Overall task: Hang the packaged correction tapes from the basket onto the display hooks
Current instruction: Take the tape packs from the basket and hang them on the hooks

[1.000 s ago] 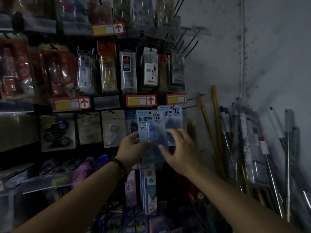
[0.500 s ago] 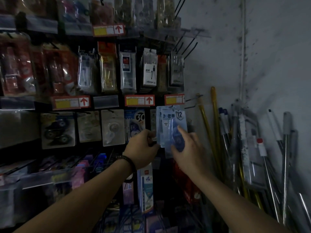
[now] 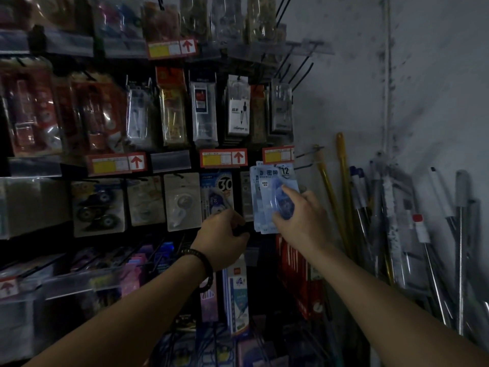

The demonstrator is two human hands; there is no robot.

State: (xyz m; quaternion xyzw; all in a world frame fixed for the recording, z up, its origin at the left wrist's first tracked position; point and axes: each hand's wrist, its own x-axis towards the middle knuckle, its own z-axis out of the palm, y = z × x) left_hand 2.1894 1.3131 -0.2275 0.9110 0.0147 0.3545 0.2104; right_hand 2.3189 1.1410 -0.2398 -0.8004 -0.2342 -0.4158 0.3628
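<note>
Pale blue blister packs of correction tape (image 3: 267, 200), marked 12, are seen stacked at the right end of the dark display rack (image 3: 246, 197), just under a red and yellow price label (image 3: 278, 154). The right hand (image 3: 299, 215) is laid flat against the front pack, fingers spread over its clear plastic bubble; whether the pack is actually gripped cannot be told. The left hand (image 3: 225, 237) is held loosely curled and apart from the packs, just below a neighbouring pack marked 30 (image 3: 217, 194), a beaded bracelet (image 3: 203, 263) worn on its wrist. Boxed compasses (image 3: 238, 107) are hung on the row above. Bare wire hooks (image 3: 304, 154) are seen jutting beside the packs, and yellow and metal poles (image 3: 341, 186) are leaned against the grey wall to the right.
</note>
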